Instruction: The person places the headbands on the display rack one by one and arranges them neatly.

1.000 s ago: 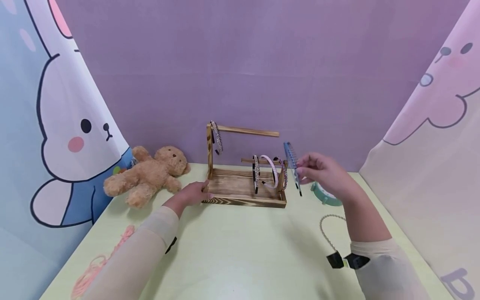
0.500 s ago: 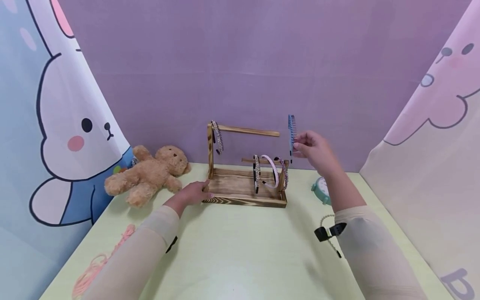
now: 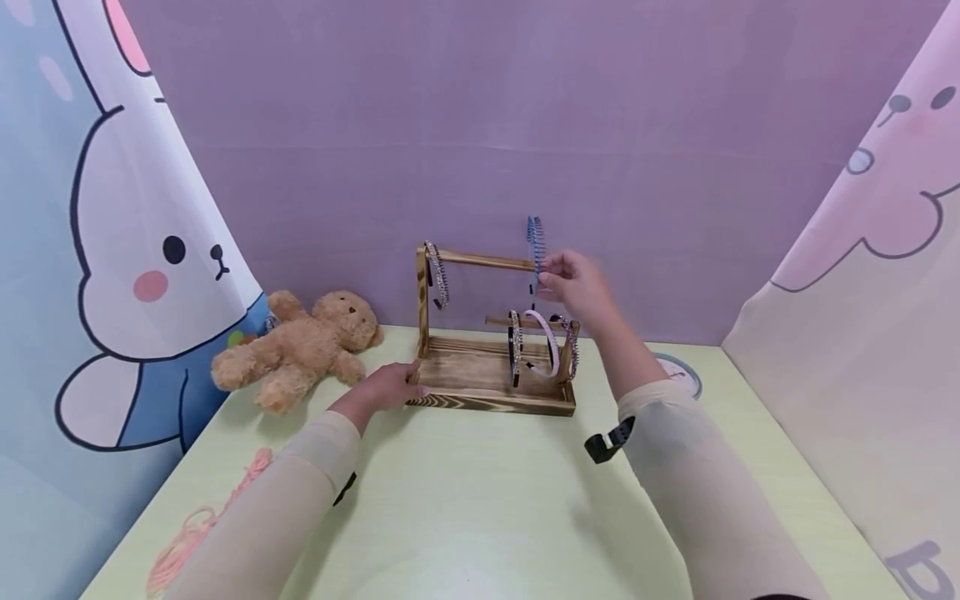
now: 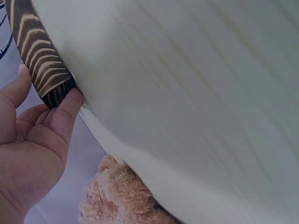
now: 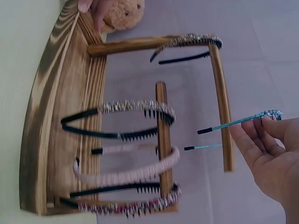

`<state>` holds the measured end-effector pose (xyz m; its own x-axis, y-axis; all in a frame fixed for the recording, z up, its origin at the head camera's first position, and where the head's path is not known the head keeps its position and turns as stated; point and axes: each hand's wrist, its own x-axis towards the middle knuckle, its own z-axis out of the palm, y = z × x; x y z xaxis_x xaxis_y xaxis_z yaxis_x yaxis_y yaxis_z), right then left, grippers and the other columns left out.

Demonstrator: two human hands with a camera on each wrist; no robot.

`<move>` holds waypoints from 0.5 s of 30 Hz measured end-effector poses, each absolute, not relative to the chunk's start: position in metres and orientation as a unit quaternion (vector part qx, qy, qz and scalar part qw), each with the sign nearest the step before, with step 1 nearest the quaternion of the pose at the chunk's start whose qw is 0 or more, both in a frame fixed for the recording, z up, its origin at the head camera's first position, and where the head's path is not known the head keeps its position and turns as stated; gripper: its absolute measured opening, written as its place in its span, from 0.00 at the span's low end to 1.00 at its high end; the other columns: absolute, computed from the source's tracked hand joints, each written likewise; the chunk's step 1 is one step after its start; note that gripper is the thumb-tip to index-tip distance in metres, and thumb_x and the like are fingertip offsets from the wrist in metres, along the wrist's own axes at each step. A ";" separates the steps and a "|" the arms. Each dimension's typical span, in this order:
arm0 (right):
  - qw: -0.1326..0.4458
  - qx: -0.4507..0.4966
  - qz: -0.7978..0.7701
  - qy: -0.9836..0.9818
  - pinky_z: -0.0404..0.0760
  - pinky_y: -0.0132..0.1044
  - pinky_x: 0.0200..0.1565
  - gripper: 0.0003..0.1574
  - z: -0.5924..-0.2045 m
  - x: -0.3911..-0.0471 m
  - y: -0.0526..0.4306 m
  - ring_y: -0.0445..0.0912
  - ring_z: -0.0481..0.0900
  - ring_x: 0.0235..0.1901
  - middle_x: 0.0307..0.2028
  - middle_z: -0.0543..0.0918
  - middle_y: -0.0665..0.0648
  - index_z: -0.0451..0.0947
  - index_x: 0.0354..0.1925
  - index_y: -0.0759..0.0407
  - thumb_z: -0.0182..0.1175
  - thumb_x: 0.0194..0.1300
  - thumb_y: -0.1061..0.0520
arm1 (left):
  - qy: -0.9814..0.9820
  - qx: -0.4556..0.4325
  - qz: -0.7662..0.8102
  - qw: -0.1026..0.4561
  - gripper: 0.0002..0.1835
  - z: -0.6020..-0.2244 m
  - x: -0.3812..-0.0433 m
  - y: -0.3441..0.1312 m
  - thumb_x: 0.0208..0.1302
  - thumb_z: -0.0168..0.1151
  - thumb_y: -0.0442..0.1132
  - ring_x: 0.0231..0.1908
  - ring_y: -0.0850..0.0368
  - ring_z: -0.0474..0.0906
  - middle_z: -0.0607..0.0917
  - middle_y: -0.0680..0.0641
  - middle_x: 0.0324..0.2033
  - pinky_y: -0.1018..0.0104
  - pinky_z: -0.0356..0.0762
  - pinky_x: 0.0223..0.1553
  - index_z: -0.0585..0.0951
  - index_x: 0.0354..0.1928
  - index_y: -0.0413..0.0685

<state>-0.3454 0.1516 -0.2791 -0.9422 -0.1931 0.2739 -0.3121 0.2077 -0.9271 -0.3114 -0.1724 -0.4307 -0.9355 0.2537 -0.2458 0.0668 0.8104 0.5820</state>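
Observation:
A wooden headband stand point(image 3: 495, 404) has a tray base, a long upper bar and a short lower bar. My left hand point(image 3: 384, 387) grips the tray's front left corner, thumb and fingers on either side in the left wrist view. My right hand point(image 3: 576, 287) pinches a blue toothed headband point(image 3: 536, 242) at the free right end of the upper bar point(image 5: 222, 98); in the right wrist view its two black-tipped ends lie to either side of that bar. One glittery headband point(image 3: 437, 275) hangs at the upper bar's left end. Glittery, pale pink point(image 5: 131, 175) and pink-silver headbands hang on the lower bar.
A brown teddy bear point(image 3: 307, 350) lies on the table left of the stand. Pink yarn point(image 3: 183, 546) lies at the front left, partly under my left sleeve. A green-rimmed clock point(image 3: 681, 375) sits right of the stand, partly hidden by my right arm. Purple cloth hangs behind.
My right hand has raised the blue headband and carried it left, from beside the stand to the upper bar's end. My left hand has stayed on the tray corner.

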 end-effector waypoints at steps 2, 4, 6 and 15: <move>0.050 0.170 0.605 -0.776 0.85 0.41 0.50 0.13 -0.279 -0.347 0.143 0.54 0.80 0.44 0.42 0.77 0.62 0.71 0.52 0.70 0.55 0.70 0.69 | 0.938 0.087 0.296 0.159 0.40 -0.430 -0.312 -0.172 0.72 0.55 0.53 0.72 0.35 0.56 0.60 0.36 0.73 0.40 0.56 0.71 0.50 0.78 0.49; 0.050 0.175 0.595 -0.783 0.85 0.41 0.49 0.13 -0.280 -0.347 0.134 0.53 0.81 0.44 0.43 0.78 0.63 0.72 0.52 0.68 0.56 0.70 0.67 | 0.938 0.088 0.295 0.159 0.40 -0.430 -0.312 -0.173 0.73 0.55 0.53 0.72 0.35 0.56 0.60 0.35 0.73 0.40 0.56 0.71 0.50 0.78 0.48; 0.047 0.178 0.591 -0.785 0.85 0.41 0.49 0.13 -0.282 -0.348 0.125 0.52 0.81 0.43 0.43 0.78 0.62 0.73 0.52 0.67 0.56 0.70 0.66 | 0.937 0.085 0.297 0.162 0.40 -0.430 -0.313 -0.173 0.73 0.55 0.53 0.72 0.36 0.55 0.60 0.36 0.73 0.40 0.55 0.71 0.50 0.78 0.49; 0.016 0.184 0.599 -0.779 0.85 0.42 0.50 0.11 -0.294 -0.353 0.091 0.58 0.82 0.48 0.42 0.78 0.59 0.74 0.51 0.63 0.56 0.71 0.64 | 0.938 0.090 0.293 0.160 0.40 -0.431 -0.315 -0.173 0.73 0.55 0.52 0.72 0.35 0.56 0.61 0.35 0.73 0.41 0.56 0.71 0.50 0.78 0.47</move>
<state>-0.3526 0.0908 -0.2937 -0.9320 -0.2671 0.2450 -0.3056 0.2154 -0.9275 -0.3151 -0.1729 -0.4314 -0.9328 0.2619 -0.2476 0.0742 0.8119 0.5791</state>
